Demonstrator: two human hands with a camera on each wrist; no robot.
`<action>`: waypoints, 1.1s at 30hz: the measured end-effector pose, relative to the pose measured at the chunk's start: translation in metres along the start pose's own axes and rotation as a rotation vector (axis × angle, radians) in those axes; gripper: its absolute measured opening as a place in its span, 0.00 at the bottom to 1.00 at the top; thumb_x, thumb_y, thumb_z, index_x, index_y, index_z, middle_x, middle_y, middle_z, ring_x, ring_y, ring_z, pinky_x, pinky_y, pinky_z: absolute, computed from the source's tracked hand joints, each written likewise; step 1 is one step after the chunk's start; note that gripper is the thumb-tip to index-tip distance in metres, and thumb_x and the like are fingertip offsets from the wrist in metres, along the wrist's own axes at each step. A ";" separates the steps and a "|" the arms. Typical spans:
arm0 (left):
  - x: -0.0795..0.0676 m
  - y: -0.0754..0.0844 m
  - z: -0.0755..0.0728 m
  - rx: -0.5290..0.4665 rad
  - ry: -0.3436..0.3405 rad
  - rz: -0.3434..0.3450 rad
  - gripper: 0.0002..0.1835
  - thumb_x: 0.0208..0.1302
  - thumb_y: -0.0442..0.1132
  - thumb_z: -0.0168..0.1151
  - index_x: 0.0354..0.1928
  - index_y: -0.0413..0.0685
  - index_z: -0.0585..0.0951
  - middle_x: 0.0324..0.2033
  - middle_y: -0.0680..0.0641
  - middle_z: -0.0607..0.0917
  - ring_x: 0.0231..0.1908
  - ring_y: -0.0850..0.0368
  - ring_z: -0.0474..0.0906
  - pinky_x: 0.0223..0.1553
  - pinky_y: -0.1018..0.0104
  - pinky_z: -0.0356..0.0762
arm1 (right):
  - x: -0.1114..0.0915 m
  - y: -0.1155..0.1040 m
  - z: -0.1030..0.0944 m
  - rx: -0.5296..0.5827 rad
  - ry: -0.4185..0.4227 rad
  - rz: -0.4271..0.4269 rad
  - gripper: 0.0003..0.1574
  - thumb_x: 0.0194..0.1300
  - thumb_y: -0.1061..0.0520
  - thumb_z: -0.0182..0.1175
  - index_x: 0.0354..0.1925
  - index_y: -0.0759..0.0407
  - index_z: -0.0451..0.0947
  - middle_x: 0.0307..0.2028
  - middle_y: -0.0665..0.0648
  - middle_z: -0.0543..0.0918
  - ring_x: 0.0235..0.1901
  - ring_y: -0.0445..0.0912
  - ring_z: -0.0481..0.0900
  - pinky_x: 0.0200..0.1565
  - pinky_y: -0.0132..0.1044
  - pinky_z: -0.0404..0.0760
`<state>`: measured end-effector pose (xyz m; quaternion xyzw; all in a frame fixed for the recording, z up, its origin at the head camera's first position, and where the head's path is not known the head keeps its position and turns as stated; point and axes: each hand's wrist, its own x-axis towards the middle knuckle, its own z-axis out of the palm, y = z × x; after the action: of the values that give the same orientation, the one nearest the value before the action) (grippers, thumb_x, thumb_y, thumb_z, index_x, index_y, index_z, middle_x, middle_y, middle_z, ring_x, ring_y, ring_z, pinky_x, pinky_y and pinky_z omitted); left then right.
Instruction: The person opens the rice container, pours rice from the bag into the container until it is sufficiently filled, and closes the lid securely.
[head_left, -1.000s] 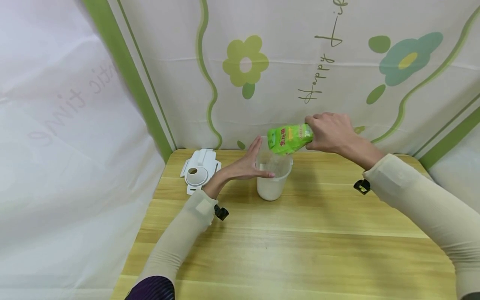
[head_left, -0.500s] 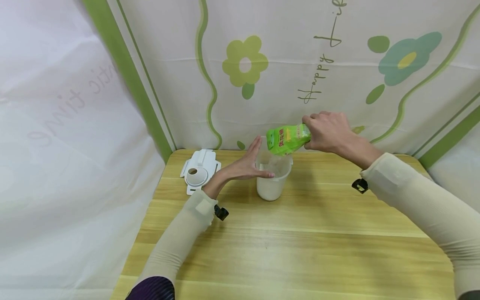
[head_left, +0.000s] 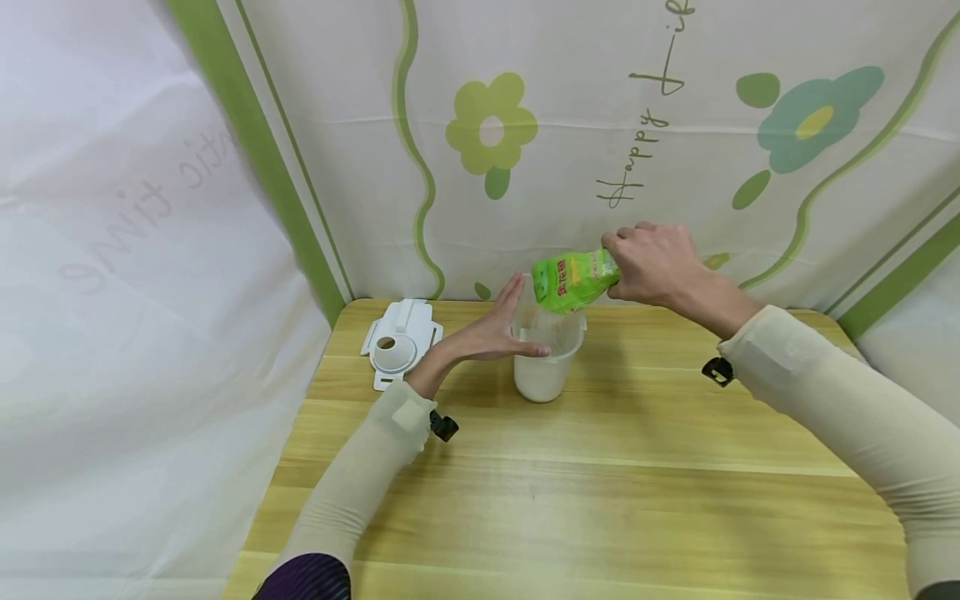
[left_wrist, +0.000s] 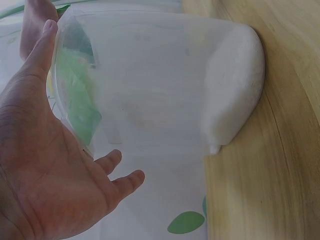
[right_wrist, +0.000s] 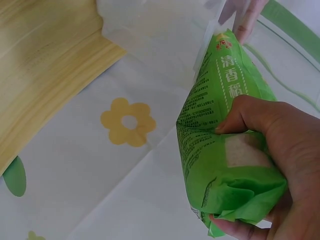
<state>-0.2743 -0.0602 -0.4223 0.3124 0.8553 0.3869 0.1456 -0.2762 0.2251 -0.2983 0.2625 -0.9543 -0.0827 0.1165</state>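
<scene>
A translucent white plastic container (head_left: 542, 375) stands upright on the wooden table, with a white layer in its bottom seen through the wall in the left wrist view. My left hand (head_left: 491, 332) rests against the rim, thumb at the near side and straight fingers at the far side. My right hand (head_left: 660, 265) grips a green rice bag (head_left: 572, 282) near its bottom end, tilted with its mouth over the container. Pale grains seem to fall from the mouth. In the right wrist view, my thumb presses into the creased bag (right_wrist: 220, 150). The bag's mouth is partly hidden.
A white flat lid-like piece (head_left: 405, 321) with a small white cup-like part (head_left: 393, 352) lies left of the container, beside my left wrist. The wooden table (head_left: 570, 508) ends at a patterned cloth (head_left: 570, 167) behind the container. Another white cloth hangs at the left.
My right hand has shifted slightly left with the rice bag, which stays tilted over the container. The left hand and the container have hardly moved.
</scene>
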 end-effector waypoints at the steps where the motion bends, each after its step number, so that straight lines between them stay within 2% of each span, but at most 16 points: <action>1: 0.000 0.000 0.000 0.002 0.000 -0.001 0.72 0.63 0.57 0.74 0.84 0.55 0.24 0.83 0.55 0.21 0.83 0.53 0.23 0.81 0.43 0.41 | 0.000 0.000 0.000 -0.002 0.001 -0.002 0.37 0.49 0.46 0.80 0.52 0.65 0.81 0.36 0.62 0.86 0.29 0.58 0.80 0.20 0.53 0.75; 16: 0.000 -0.001 0.000 -0.005 0.002 0.001 0.71 0.64 0.57 0.74 0.84 0.55 0.24 0.83 0.53 0.22 0.83 0.52 0.23 0.81 0.43 0.41 | 0.003 -0.006 -0.004 -0.031 0.010 -0.024 0.30 0.52 0.50 0.76 0.49 0.65 0.81 0.33 0.61 0.85 0.27 0.56 0.77 0.18 0.49 0.71; 22: 0.000 0.000 0.000 -0.001 0.003 0.004 0.71 0.64 0.56 0.74 0.84 0.52 0.25 0.84 0.49 0.23 0.83 0.51 0.24 0.81 0.42 0.42 | 0.004 -0.008 -0.004 -0.039 0.008 -0.025 0.30 0.53 0.50 0.76 0.50 0.64 0.81 0.35 0.62 0.85 0.28 0.57 0.78 0.19 0.50 0.73; 27: 0.000 -0.001 0.001 -0.012 -0.004 0.000 0.71 0.64 0.57 0.74 0.84 0.54 0.24 0.83 0.53 0.22 0.83 0.53 0.22 0.82 0.43 0.41 | 0.005 -0.009 -0.006 -0.047 -0.011 -0.025 0.31 0.53 0.49 0.76 0.51 0.64 0.81 0.37 0.63 0.86 0.30 0.58 0.80 0.20 0.54 0.76; 33: 0.000 -0.001 0.001 -0.016 -0.002 0.001 0.71 0.65 0.56 0.74 0.84 0.54 0.23 0.84 0.49 0.23 0.83 0.51 0.23 0.81 0.42 0.42 | 0.006 -0.010 -0.007 -0.054 -0.016 -0.029 0.30 0.53 0.50 0.76 0.51 0.64 0.81 0.36 0.62 0.85 0.29 0.56 0.78 0.21 0.52 0.75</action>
<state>-0.2739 -0.0604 -0.4235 0.3122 0.8519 0.3934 0.1487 -0.2746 0.2127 -0.2925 0.2723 -0.9487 -0.1123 0.1147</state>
